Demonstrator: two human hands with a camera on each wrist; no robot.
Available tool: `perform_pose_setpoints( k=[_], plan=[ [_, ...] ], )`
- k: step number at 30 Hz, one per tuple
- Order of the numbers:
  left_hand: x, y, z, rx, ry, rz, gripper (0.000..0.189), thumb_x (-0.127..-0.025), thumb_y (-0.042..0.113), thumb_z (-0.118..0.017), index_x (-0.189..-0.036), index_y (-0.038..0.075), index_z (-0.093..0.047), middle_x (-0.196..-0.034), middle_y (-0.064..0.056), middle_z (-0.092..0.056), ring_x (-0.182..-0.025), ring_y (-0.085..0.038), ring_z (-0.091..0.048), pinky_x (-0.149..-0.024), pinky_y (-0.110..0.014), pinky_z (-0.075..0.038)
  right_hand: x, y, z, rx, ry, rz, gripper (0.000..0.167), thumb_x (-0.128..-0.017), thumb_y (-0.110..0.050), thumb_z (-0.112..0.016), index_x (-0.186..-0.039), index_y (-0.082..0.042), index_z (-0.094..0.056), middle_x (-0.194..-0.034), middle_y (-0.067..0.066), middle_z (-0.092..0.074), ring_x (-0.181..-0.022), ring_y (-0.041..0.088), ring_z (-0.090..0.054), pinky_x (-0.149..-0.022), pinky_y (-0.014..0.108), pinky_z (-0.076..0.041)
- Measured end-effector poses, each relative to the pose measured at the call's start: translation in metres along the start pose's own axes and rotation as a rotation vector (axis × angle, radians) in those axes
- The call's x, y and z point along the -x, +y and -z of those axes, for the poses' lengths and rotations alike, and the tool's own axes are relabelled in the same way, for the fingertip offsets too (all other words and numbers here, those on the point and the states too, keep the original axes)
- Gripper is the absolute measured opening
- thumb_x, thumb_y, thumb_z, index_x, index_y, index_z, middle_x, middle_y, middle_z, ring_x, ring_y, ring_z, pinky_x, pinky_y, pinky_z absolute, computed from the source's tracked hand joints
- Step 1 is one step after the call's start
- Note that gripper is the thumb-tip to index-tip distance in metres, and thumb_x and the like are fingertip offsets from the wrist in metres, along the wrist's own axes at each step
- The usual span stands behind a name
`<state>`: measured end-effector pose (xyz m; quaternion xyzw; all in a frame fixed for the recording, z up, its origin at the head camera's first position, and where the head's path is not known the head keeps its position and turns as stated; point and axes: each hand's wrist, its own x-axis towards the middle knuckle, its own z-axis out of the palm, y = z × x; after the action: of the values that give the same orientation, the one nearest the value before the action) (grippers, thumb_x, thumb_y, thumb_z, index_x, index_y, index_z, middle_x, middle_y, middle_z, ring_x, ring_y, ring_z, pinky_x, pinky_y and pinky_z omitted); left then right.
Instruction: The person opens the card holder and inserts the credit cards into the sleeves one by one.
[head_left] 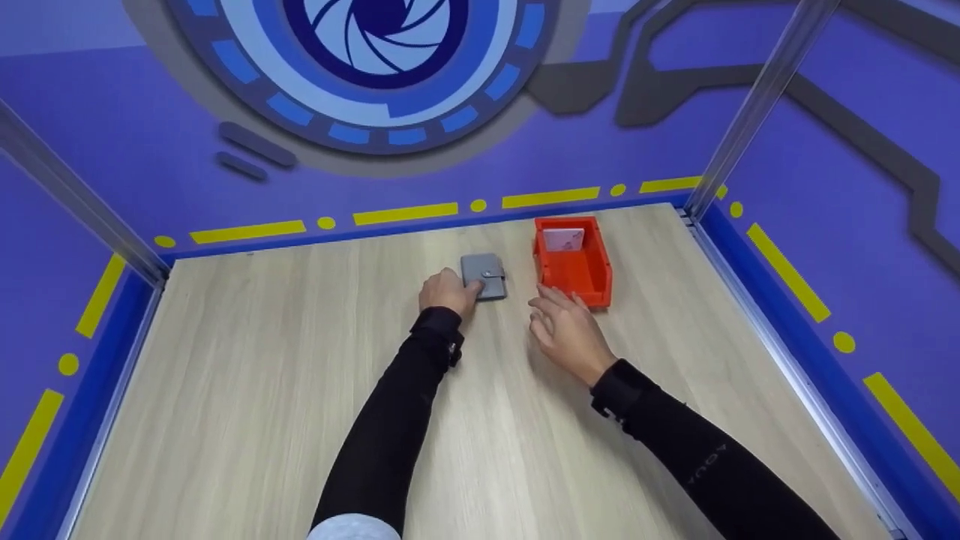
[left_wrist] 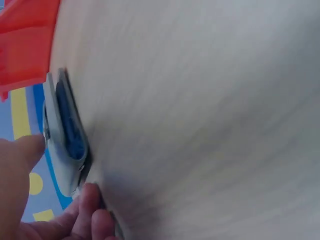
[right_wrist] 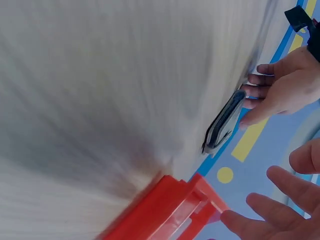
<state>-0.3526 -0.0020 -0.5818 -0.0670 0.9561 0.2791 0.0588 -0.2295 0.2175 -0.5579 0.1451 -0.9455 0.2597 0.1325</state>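
Note:
A grey wallet (head_left: 482, 276) with a snap strap lies flat on the wooden table. My left hand (head_left: 448, 292) is at its left edge, thumb over the top face and fingers beside the edge against the table. In the left wrist view the wallet (left_wrist: 64, 130) shows dark blue inner layers, with the thumb (left_wrist: 31, 149) close to its face; firm contact is hard to tell. My right hand (head_left: 571, 334) hovers at the near end of a red bin (head_left: 604, 281), fingers spread and holding nothing. A pinkish-white card (head_left: 562, 239) leans inside the bin at its far end.
The pale wooden table (head_left: 247, 390) ends at a blue-purple back wall (head_left: 420, 187) with yellow dashes. Metal posts and rails stand at both sides, such as the right rail (head_left: 780, 360). The bin stands right of the wallet with a small gap between.

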Motion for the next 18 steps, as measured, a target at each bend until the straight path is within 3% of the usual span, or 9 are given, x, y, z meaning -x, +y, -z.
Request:
perform_pose_setpoints(
  k=[4,11,15,18],
  plan=[
    [-0.001,0.004,-0.002,0.008,-0.013,0.015,0.046,-0.096,0.052,-0.082,-0.091,0.008,-0.07,-0.089,-0.006,-0.069,-0.085,-0.024,-0.066,-0.084,-0.046,-0.059,-0.002,-0.003,0.0,0.007,-0.008,0.011,0.027,-0.107,-0.018,-0.065,-0.126,-0.004,-0.08,-0.152,0.02,-0.069,-0.146,0.039,-0.064,-0.125,0.07,-0.04],
    [0.003,0.009,0.001,0.141,-0.048,0.082,0.035,-0.096,0.038,-0.083,-0.087,0.01,-0.063,-0.083,-0.001,-0.054,-0.077,-0.022,-0.051,-0.069,-0.037,-0.042,-0.002,-0.003,0.003,-0.008,-0.024,-0.034,0.027,-0.107,-0.019,-0.065,-0.123,-0.005,-0.081,-0.155,0.019,-0.067,-0.148,0.038,-0.062,-0.127,0.068,-0.039],
    [0.006,0.012,0.005,0.194,-0.035,0.082,0.027,-0.097,0.032,-0.082,-0.09,0.009,-0.07,-0.088,-0.003,-0.068,-0.081,-0.022,-0.059,-0.073,-0.037,-0.045,-0.004,-0.003,0.005,-0.019,-0.028,-0.029,0.026,-0.107,-0.019,-0.065,-0.121,-0.005,-0.081,-0.155,0.019,-0.067,-0.148,0.038,-0.062,-0.127,0.069,-0.038],
    [0.014,0.016,0.011,0.254,-0.024,0.049,0.026,-0.099,0.031,-0.079,-0.103,0.006,-0.079,-0.102,-0.008,-0.08,-0.091,-0.025,-0.071,-0.081,-0.039,-0.054,-0.005,-0.004,0.01,-0.041,-0.01,-0.024,0.025,-0.107,-0.018,-0.066,-0.119,-0.003,-0.081,-0.151,0.02,-0.07,-0.144,0.037,-0.066,-0.126,0.07,-0.038]
  ],
)
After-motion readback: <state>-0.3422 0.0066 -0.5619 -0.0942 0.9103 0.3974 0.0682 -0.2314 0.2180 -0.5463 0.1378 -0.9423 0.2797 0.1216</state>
